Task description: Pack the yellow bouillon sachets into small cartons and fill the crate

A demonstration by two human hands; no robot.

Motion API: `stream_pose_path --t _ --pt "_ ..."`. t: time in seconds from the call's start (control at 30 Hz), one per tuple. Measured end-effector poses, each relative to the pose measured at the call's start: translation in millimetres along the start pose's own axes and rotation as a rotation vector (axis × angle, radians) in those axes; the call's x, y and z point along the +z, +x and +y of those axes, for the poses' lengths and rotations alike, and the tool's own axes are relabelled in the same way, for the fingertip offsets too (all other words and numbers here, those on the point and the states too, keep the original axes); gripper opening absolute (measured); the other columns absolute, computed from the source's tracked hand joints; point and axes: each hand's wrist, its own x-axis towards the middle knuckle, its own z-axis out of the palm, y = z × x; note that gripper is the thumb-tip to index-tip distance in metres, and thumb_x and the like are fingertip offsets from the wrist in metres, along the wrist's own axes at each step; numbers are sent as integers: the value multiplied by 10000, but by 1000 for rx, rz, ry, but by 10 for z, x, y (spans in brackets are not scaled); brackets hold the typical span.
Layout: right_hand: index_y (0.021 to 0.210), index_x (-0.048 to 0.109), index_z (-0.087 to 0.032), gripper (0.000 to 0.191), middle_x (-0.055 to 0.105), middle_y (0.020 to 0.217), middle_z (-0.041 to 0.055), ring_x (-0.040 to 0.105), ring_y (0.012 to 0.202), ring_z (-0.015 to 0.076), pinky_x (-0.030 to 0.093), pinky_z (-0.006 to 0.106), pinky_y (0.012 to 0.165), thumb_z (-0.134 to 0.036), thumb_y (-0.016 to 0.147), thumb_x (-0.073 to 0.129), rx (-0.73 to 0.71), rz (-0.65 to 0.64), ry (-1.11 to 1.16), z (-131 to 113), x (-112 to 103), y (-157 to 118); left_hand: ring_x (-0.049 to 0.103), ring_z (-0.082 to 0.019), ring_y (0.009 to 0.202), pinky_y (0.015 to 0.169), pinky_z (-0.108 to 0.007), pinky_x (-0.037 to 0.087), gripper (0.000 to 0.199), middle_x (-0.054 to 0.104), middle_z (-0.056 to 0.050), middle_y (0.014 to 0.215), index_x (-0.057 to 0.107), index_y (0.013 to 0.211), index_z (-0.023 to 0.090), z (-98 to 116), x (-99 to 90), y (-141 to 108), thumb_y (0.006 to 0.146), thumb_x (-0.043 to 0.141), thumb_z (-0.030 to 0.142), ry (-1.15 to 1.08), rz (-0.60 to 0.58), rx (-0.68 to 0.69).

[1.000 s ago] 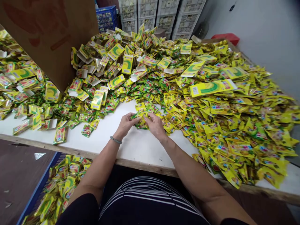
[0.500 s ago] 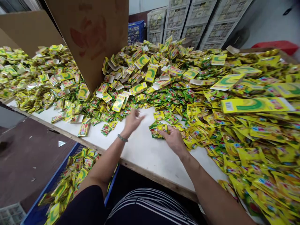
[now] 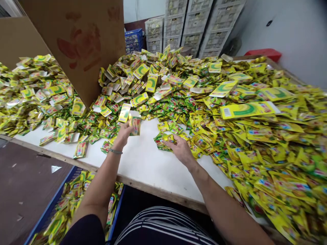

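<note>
At your far left, below table height, stands a blue plastic crate (image 3: 51, 206). Your left hand (image 3: 123, 135) grips a small yellow-and-green printed cardboard box (image 3: 136, 125), white flap showing; too hard a squeeze could crease it. Over the white worktop (image 3: 150, 166), your right hand (image 3: 181, 149) pinches flat green-and-yellow foil sachets (image 3: 161, 142); a slack pinch could let some slide into the heap of yellow foil sachets (image 3: 276, 170) rightward.

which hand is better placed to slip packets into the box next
Probably the right hand: its fingers pinch packets at the table. The left hand looks taken up with holding the box, which shows a white flap at its top.
</note>
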Motion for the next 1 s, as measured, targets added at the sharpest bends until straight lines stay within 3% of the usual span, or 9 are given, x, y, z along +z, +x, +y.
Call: stream_pose_path --t 0.07,0.13,0.27,0.37,0.67,0.83,1.0 --pt "746 581 -209 379 633 714 5 541 672 169 439 281 620 -575 752 679 -6 3 -2 8 14 6 692 -230 838 782 -351 541 424 743 -63 933 660 1019 160 -20 197 -168 638 709 338 -334 -215 -67" --pt "729 589 -204 370 631 708 6 539 663 165 438 282 622 -558 741 695 -20 -13 -36 19 10 16 693 -205 764 743 -337 548 499 747 -65 898 649 1037 152 -54 376 -300 601 800 341 -480 -316 -135" --pt "872 645 -193 359 687 819 23 606 759 181 490 298 720 -537 776 679 -35 73 92 36 -95 68 682 -166 702 689 -285 533 539 750 -50 853 647 987 147 -136 571 -431 571 890 388 -434 -297 -148" --pt "990 663 -186 373 714 909 42 635 832 195 505 316 793 -501 791 681 -40 174 120 40 -186 116 685 -157 750 704 -262 526 489 760 -53 923 686 1015 152 -158 612 -473 651 862 428 -339 -391 -86" --pt "845 677 -187 219 659 736 2 559 699 166 436 279 678 -394 779 700 -36 -46 -219 61 -338 144 681 -163 749 706 -271 532 472 764 -53 926 716 1001 151 -141 671 -558 692 832 488 -294 -417 -81" --pt "670 605 -185 295 615 711 2 530 687 155 400 275 665 -442 766 716 -73 28 -265 78 -241 155 666 -157 732 678 -256 510 462 755 -34 887 720 980 145 -158 718 -558 677 844 471 -241 -427 -34" --pt "854 674 -190 353 662 809 19 587 753 182 446 299 714 -531 773 720 -67 181 -148 88 -65 111 674 -155 699 663 -259 514 493 760 -37 871 723 971 136 -137 743 -549 585 909 379 -380 -438 -140"
